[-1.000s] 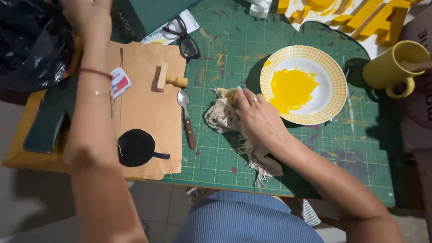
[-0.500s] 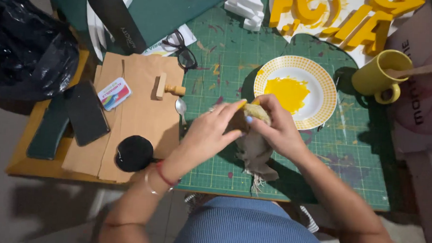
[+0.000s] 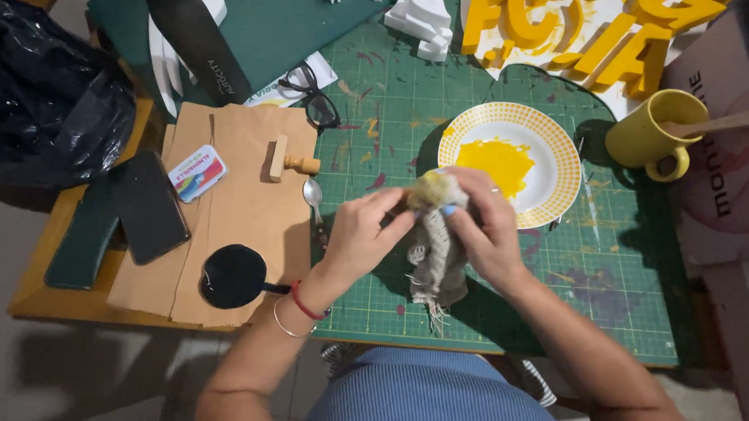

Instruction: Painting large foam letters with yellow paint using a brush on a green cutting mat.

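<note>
Where the two hands meet at the centre of the frame, much of what they hold is covered: the left hand [image 3: 363, 232] and the right hand [image 3: 483, 228] close from either side on a frayed, paint-stained rag [image 3: 437, 254], and whatever sits inside its bunched yellow-smeared top cannot be made out. Only the lower part of the rag hangs free, its loose threads trailing down over the green cutting mat [image 3: 505, 300] toward the lower edge of the desk [image 3: 34, 284].

Fingers of the left hand are pressed together, pinching the top of the rag from the left, wrist bent, with a red cord and a thin bangle around it. Opposite it, the right hand wraps the rag from the right, fingers curled over the top and thumb hidden behind the cloth.

Just right of and above the hands lies a white plate [image 3: 554, 151] with a yellow dotted rim and a pool of yellow paint. A yellow mug [image 3: 643, 134] stands at upper right with a wooden stick in it, cut off by the frame's edge. Yellow foam letters [image 3: 584, 30] run off the top. Left of the hands, a spoon [image 3: 314, 195] lies partly hidden behind the left hand, beside brown cardboard [image 3: 240, 205] carrying a small wooden stamp [image 3: 288, 160]. Eyeglasses [image 3: 312, 98] lie above it.
</note>
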